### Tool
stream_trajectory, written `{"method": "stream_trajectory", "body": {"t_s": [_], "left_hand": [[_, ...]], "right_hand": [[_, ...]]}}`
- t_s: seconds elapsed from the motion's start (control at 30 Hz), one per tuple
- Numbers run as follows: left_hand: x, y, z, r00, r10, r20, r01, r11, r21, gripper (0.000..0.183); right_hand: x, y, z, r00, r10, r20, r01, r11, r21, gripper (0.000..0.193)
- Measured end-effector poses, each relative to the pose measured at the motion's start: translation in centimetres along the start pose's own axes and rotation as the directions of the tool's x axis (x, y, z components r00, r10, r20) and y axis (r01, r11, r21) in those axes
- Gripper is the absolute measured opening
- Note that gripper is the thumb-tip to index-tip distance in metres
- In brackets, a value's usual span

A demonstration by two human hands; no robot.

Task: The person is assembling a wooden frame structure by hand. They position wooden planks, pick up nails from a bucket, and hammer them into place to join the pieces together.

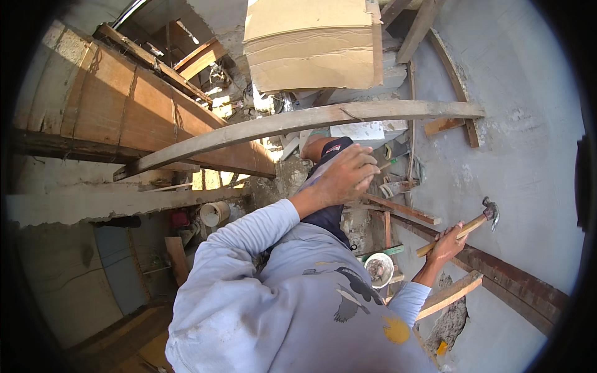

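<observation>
My right hand (pixel 449 241) grips the claw hammer (pixel 463 229) by its handle, my left hand (pixel 345 176) hovers loosely curled and empty near the grey plank (pixel 298 122) — I'd judge a wild swing could glance off the wall (pixel 528 155).

The left arm is raised and bent at the elbow, with the left hand (pixel 344 175) held loosely open, fingers curled downward. The right arm is extended sideways, and the right hand (pixel 449 241) is clenched in a fist.

Pale lilac shirt (pixel 311 311) with a dark bird print and a yellow stain — tan-handled hammer (pixel 463 229), grey wall (pixel 528 124), brown cardboard (pixel 311 43).
</observation>
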State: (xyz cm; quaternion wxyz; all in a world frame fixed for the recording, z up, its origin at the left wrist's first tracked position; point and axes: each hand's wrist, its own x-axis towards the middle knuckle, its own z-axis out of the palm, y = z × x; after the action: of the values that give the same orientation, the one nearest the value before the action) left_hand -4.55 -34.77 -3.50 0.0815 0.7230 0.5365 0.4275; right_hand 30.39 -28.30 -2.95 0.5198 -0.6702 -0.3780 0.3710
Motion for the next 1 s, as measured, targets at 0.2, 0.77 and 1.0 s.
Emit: {"method": "stream_trajectory", "body": {"t_s": [0.2, 0.77, 1.0], "left_hand": [[2.6, -6.7, -13.2, 0.933, -0.351, 0.083, 0.292, 0.87, 0.397, 0.042], [1.9, -13.0, -14.2, 0.749, -0.479, 0.458, 0.325, 0.868, 0.376, 0.082], [4.9, -16.7, -9.7, 0.797, -0.194, 0.571, 0.14, 0.981, 0.137, 0.076]], "right_hand": [[-2.8, -1.9, 0.8, 0.988, -0.151, 0.025, 0.153, 0.955, -0.254, 0.025], [-19.6, -1.7, -13.3, 0.745, 0.043, -0.666, 0.101, 0.979, 0.176, 0.021], [-19.3, 1.6, -15.8, 0.621, 0.145, -0.77, -0.03, 0.986, 0.162, 0.038]]}}
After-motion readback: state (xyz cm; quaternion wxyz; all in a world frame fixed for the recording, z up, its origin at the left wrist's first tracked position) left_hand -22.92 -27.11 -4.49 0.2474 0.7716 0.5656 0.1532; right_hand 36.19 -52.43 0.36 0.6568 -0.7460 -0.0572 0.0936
